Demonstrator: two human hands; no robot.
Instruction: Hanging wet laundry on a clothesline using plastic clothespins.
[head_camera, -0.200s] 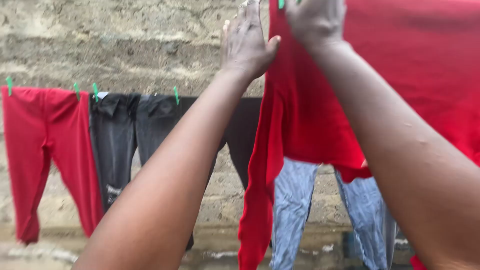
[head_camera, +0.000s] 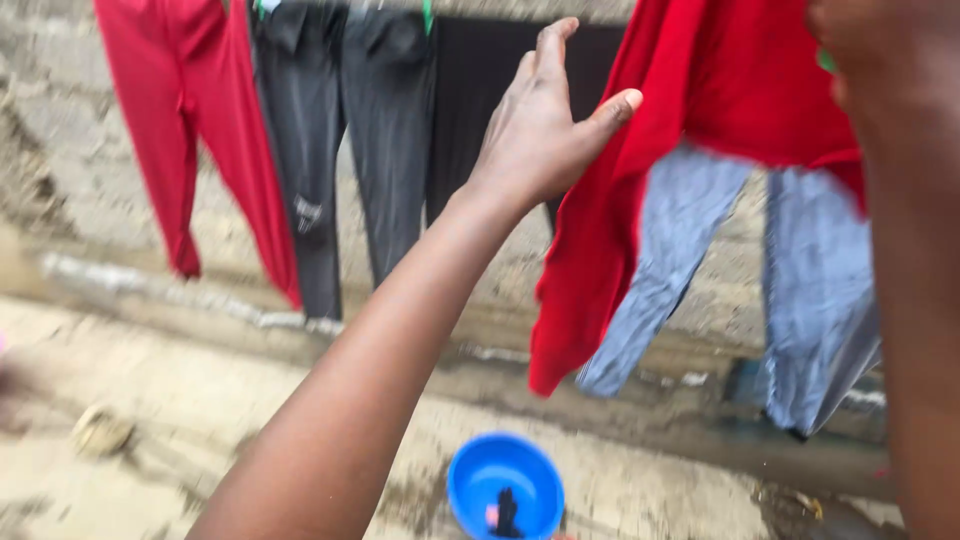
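Fingers (head_camera: 545, 60) of left hand (head_camera: 535, 130) spread beside red garment (head_camera: 720, 90) (blue basin (head_camera: 505, 485) holds dark item).

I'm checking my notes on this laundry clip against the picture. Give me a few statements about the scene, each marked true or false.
1. The left hand is open, its thumb against the red garment. True.
2. A blue basin sits on the ground below the hanging clothes. True.
3. The basin is yellow and filled to the brim with clothes. False: it is blue, with only a small dark item inside.
4. Light blue-grey trousers hang behind the red garment. True.
5. The red leggings hang at the far right. False: they hang at the far left, beside dark grey trousers.
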